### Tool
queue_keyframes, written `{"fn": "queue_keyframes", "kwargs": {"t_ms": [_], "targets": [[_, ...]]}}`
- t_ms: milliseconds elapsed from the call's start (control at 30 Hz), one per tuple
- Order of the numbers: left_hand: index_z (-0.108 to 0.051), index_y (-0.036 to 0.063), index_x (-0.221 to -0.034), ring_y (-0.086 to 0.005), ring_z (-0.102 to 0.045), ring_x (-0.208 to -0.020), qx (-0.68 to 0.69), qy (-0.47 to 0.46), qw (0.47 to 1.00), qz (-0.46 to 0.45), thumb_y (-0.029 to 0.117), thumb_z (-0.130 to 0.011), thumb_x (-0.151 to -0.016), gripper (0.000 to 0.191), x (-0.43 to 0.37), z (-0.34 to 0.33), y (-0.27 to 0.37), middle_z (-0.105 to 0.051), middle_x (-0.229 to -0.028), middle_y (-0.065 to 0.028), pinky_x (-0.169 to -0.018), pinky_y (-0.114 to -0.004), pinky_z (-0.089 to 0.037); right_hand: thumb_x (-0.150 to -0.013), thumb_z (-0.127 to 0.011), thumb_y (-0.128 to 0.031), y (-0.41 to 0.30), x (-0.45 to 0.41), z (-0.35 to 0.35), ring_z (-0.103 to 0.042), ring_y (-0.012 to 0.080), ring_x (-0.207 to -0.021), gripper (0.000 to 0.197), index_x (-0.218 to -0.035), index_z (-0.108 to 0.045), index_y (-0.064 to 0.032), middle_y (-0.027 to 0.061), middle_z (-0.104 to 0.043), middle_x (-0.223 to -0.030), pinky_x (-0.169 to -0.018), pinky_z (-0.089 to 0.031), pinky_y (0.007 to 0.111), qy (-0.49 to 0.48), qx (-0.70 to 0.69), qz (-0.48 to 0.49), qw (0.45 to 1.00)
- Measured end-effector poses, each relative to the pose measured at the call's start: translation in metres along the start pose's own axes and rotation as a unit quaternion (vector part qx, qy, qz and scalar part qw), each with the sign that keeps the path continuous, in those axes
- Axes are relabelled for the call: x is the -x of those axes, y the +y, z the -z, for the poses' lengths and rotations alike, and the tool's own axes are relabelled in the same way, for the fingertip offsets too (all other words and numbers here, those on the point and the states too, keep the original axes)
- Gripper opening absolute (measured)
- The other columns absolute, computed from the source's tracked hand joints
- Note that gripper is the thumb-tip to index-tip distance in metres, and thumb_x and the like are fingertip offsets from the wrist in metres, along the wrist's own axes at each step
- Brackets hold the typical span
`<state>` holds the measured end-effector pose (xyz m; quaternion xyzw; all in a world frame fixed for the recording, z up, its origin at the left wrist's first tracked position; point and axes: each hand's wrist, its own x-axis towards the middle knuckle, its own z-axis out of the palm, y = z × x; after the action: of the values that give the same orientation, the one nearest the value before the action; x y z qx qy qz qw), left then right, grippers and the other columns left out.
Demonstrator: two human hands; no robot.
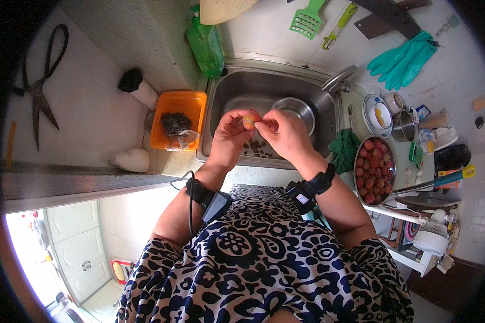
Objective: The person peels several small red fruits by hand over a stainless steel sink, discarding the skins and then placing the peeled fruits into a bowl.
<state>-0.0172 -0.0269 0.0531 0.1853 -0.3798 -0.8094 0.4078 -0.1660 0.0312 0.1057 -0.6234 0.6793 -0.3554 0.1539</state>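
My left hand [231, 135] holds a reddish-yellow plum [250, 120] in its fingertips, above the stainless steel sink [242, 87]. A paler patch shows on the plum's near side, and part of its skin looks removed. From the right, the thumb and fingers of my right hand [285, 131] pinch at the same fruit. Behind that hand a round steel bowl [294, 105] stands in the sink, partly hidden. Dark brownish scraps [259, 148] that look like peel lie on the sink floor below my hands.
Right of the sink, a steel basin [356, 171] holds many plums, beside a green cloth [343, 146]. An orange plastic basket [155, 121] with a scouring pad stands left. The faucet [339, 78] reaches over the back right corner; a green bottle [206, 48] stands back left.
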Motion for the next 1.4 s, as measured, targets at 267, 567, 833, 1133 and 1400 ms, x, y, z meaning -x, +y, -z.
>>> {"fn": "queue_keyframes", "kwargs": {"t_ms": [267, 567, 833, 1133, 1400], "targets": [[-0.052, 0.0057, -0.109, -0.0176, -0.054, -0.109, -0.107, -0.005, 0.992, -0.071, -0.018, -0.054, -0.076, 0.040, 0.000, -0.004, -0.005, -0.052, -0.122, -0.0092, -0.094, -0.028, -0.043, -0.076, -0.068, -0.024, 0.008, 0.002, -0.012, -0.064, 0.0310, -0.068, 0.023, -0.081, -0.061, -0.0032, 0.0149, -0.064, -0.073, -0.060, -0.050, 0.038, 0.010, -0.061, -0.065, 0.996], [-0.050, 0.0063, -0.107, -0.0181, -0.053, -0.109, -0.118, -0.003, 0.987, -0.110, -0.018, -0.055, -0.076, 0.041, 0.002, -0.010, -0.009, -0.051, -0.121, -0.0087, -0.094, -0.029, -0.043, -0.074, -0.067, -0.020, 0.005, 0.001, -0.021, -0.064, 0.0327, -0.069, 0.021, -0.081, -0.059, -0.0019, 0.0167, -0.064, -0.074, -0.061, -0.050, 0.039, 0.043, -0.077, -0.090, 0.992], [-0.050, 0.0057, -0.108, -0.0182, -0.053, -0.109, -0.065, -0.005, 0.997, -0.040, -0.017, -0.053, -0.077, 0.039, 0.001, -0.004, -0.001, -0.054, -0.117, -0.0082, -0.094, -0.029, -0.043, -0.076, -0.065, -0.017, 0.018, -0.001, -0.013, -0.065, 0.0269, -0.065, 0.019, -0.083, -0.060, -0.0003, 0.0155, -0.064, -0.073, -0.058, -0.050, 0.035, 0.046, -0.129, -0.064, 0.988], [-0.050, 0.0084, -0.117, -0.0235, -0.050, -0.115, 0.190, -0.036, 0.976, 0.097, -0.012, -0.053, -0.081, 0.041, 0.003, 0.001, 0.010, -0.053, -0.120, -0.0118, -0.103, -0.038, -0.039, -0.083, -0.063, -0.016, 0.039, -0.001, -0.001, -0.052, 0.0077, -0.060, 0.016, -0.082, -0.060, -0.0005, 0.0022, -0.058, -0.071, -0.054, -0.042, 0.021, -0.116, -0.422, -0.206, 0.875], [-0.050, 0.0102, -0.119, -0.0232, -0.049, -0.117, 0.229, -0.010, 0.966, 0.123, -0.007, -0.053, -0.084, 0.039, 0.004, 0.005, 0.016, -0.049, -0.128, -0.0120, -0.105, -0.038, -0.037, -0.083, -0.064, -0.019, 0.044, 0.003, 0.005, -0.055, 0.0082, -0.061, 0.019, -0.081, -0.060, -0.0003, 0.0023, -0.060, -0.070, -0.056, -0.044, 0.022, -0.094, -0.248, -0.163, 0.950]]}}
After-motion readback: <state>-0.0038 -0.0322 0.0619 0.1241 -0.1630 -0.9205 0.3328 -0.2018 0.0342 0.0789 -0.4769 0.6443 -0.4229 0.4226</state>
